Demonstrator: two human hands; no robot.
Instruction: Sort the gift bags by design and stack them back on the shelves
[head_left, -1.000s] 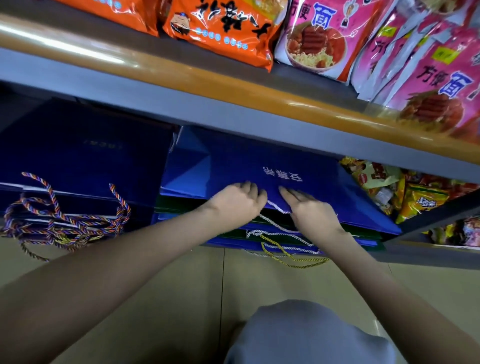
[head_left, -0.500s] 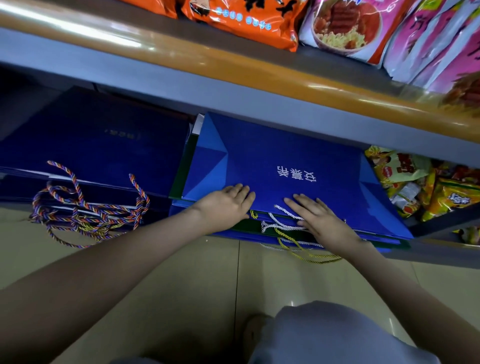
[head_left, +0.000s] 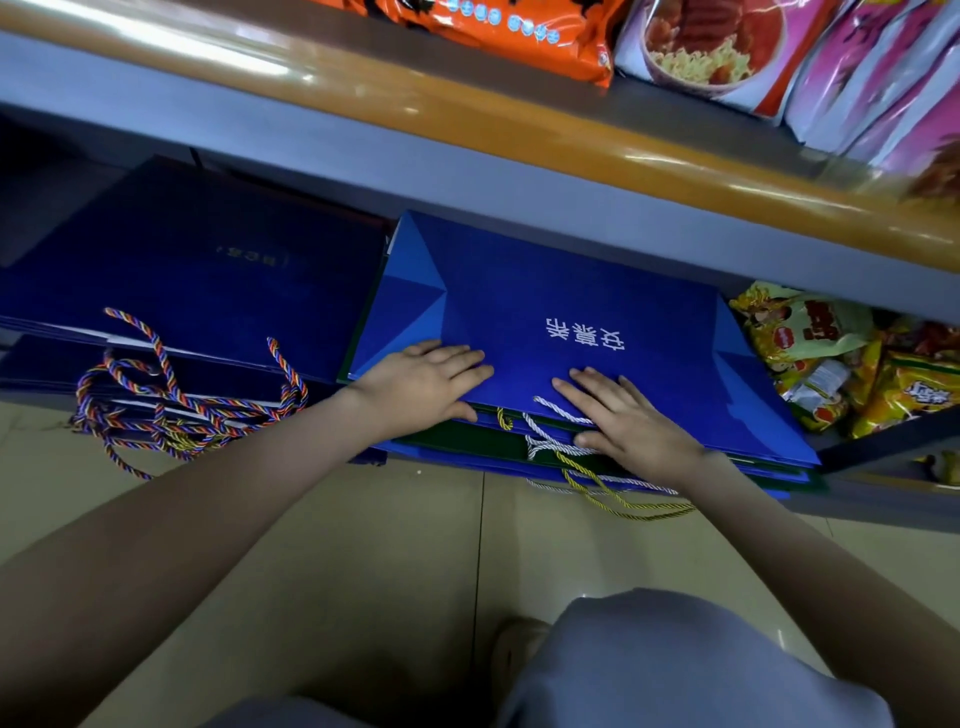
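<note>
- The left hand (head_left: 423, 382) lies flat, fingers straight, on the front of the bright blue flat paper gift bag with white letters (head_left: 571, 306). Its thumb sits at the bag's front edge. It holds nothing.
- The right hand (head_left: 631, 423) lies flat too, fingers spread. It presses on the same bag and on a white twisted rope handle (head_left: 558, 410). It holds nothing.
- That bag is on top of a pile of flat blue and green paper bags (head_left: 457, 444), on the low shelf under the grey metal shelf board (head_left: 467, 176).
- I think the job now is to square the top bag with its pile. Push with both palms the same amount, so it slides straight back and does not turn.
- Tuck the handles in, or they may snag. A thin yellow rope handle (head_left: 618, 501) hangs down in front.
- The paper looks smooth and stiff, with sharp folds at the sides. It may slip easily.
- Just beside, on the left, is a pile of dark blue flat bags (head_left: 208, 270) with tangled rainbow rope handles (head_left: 171, 410).
- On the right lie crinkly yellow snack packets (head_left: 831, 353).
</note>
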